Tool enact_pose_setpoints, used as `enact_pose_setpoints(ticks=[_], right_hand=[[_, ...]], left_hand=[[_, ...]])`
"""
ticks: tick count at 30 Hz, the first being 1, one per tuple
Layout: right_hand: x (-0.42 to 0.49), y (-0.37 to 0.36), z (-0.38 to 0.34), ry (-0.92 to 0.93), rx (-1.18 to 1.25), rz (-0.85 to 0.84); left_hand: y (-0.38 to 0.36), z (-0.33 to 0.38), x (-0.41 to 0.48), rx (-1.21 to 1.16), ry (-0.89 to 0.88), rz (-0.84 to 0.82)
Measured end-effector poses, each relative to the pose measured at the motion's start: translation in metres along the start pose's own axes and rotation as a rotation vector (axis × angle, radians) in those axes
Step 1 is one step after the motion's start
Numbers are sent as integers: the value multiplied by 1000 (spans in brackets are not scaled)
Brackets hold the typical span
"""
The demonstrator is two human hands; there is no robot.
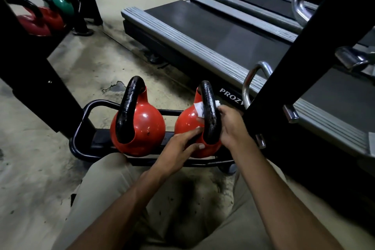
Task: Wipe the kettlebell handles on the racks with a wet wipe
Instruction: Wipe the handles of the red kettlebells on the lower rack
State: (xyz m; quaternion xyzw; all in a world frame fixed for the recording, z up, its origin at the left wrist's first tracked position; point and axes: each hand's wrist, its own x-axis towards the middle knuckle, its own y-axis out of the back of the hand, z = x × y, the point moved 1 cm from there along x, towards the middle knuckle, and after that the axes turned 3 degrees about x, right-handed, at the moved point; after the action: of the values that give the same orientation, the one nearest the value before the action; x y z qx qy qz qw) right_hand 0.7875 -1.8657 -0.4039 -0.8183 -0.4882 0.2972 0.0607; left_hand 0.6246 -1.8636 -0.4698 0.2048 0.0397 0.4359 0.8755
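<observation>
R hand (pixel 233 126): fingers curled round the R kettlebell handle (pixel 211 111) at mid-height, wet wipe (pixel 199 108) pinned under them; white showed on both sides of the bar.
L hand (pixel 180 148): fingers straight, laid on the R kettlebell (pixel 186 122) body by the handle base; gripped nothing, prob. steadying.
Wipe feel: thin, limp, damp; likely bunches or slips unless squeezed hard vs the bar.
Handle feel: rigid black iron, pitted, glossy; prob. drags on the wipe. Best hold: wrap fully, slide along the arch.
Bell: looked heavy, smooth round red shell; sat on low black rack (pixel 81 126), brace the body.
L kettlebell (pixel 142 126): same rack, just beside, untouched.
Beyond: treadmill (pixel 203 32) behind rack; more kettlebells (pixel 40 20) far L.
</observation>
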Motion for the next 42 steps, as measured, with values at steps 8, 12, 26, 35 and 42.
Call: enact_pose_setpoints(ticks=[8,12,26,35,42], right_hand=[[-11,-8,-12,-76,12,-48],[3,-12,-22,-164,24,-71],[-18,-3,-4,1047,-1570,-3],[-28,3,-11,835,-1206,163],[-1,5,0,132,-233,109]], left_hand=[[0,-4,0,32,29,6],[-1,-6,1,22,27,4],[-4,-3,-5,18,40,3],[-4,-2,-7,24,34,48],[-3,-1,-5,20,63,-5]])
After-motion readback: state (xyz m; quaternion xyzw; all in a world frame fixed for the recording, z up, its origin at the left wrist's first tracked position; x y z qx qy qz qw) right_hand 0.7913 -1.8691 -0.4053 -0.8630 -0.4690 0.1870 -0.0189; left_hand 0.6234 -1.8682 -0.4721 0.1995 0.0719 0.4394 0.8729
